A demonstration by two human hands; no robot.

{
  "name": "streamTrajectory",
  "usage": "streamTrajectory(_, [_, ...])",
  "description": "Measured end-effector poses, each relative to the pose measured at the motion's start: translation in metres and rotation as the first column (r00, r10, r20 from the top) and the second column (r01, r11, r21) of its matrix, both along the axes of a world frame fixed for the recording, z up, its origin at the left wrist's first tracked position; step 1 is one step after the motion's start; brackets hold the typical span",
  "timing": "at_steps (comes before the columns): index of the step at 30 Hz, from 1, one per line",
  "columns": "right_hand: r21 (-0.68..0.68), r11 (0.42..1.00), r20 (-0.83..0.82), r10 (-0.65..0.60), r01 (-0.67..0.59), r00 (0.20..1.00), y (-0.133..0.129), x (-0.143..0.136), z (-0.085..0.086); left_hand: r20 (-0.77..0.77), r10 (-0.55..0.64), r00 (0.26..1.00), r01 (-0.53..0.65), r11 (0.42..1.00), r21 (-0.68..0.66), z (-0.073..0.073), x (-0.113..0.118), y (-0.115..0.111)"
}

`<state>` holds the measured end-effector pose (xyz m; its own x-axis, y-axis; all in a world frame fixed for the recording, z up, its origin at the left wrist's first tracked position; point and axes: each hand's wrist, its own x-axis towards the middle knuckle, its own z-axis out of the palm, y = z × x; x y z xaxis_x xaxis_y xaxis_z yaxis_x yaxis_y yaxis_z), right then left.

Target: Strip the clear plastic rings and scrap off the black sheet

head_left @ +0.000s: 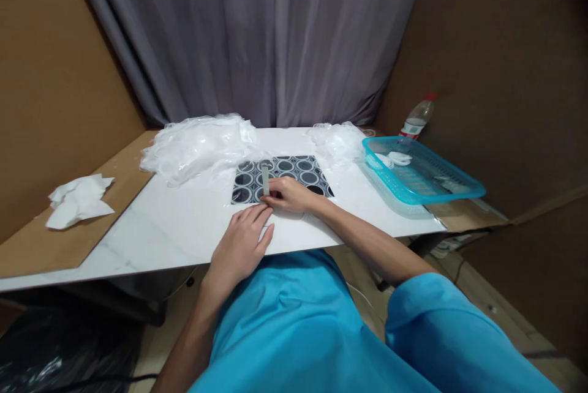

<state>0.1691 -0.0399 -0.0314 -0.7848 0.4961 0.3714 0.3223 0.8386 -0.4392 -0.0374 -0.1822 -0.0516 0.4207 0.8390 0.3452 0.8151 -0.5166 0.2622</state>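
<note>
A mat patterned with dark circles (305, 166) lies on the white table in front of me. My right hand (290, 193) rests at its near edge, thumb and fingers closed on the lower end of a narrow, flat, greyish strip (265, 176). The strip points away from me over the mat; its exact kind is unclear. My left hand (245, 235) lies palm down on the table's near part, thumb apart, fingertips close to the right hand's fingers. Nothing shows in the left hand.
Piles of clear plastic bags (202, 142) and smaller clear plastic items (337, 141) stand behind the mat. At right are a blue basket (407, 196) holding a white bundle (399, 159), and a red-capped bottle (418, 117). Crumpled tissue (80, 200) lies on cardboard at left.
</note>
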Motion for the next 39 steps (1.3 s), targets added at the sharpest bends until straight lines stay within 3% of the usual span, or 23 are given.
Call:
streamTrajectory(6, [0.147, 0.989, 0.067, 0.026, -0.036, 0.997, -0.005, 0.004, 0.003, 0.017, 0.007, 1.0, -0.007, 1.0, 0.016, -0.002, 0.0, 0.0])
streamTrajectory(13, [0.409, 0.905, 0.258, 0.009, -0.118, 0.966, -0.009, 0.0, 0.003, 0.028, 0.013, 1.0, -0.014, 1.0, 0.016, -0.002, -0.001, 0.001])
streamTrajectory(16, [0.35, 0.935, 0.214, -0.017, -0.06, 0.977, -0.008, 0.002, 0.003, 0.031, -0.001, 1.0, 0.001, 1.0, 0.005, -0.002, -0.001, 0.002])
streamTrajectory(21, [0.089, 0.991, 0.037, -0.104, 0.101, 0.994, -0.001, 0.008, 0.006, 0.013, 0.002, 1.0, -0.002, 1.0, 0.004, 0.0, 0.0, 0.0])
streamTrajectory(26, [-0.075, 0.994, 0.006, -0.081, 0.081, 0.997, 0.004, 0.011, 0.009, 0.011, 0.004, 1.0, -0.004, 1.0, 0.007, 0.001, 0.001, -0.001])
streamTrajectory(39, [-0.196, 0.979, -0.036, -0.062, 0.053, 0.997, 0.004, 0.011, 0.01, 0.018, 0.007, 1.0, -0.007, 1.0, 0.006, 0.001, 0.001, -0.001])
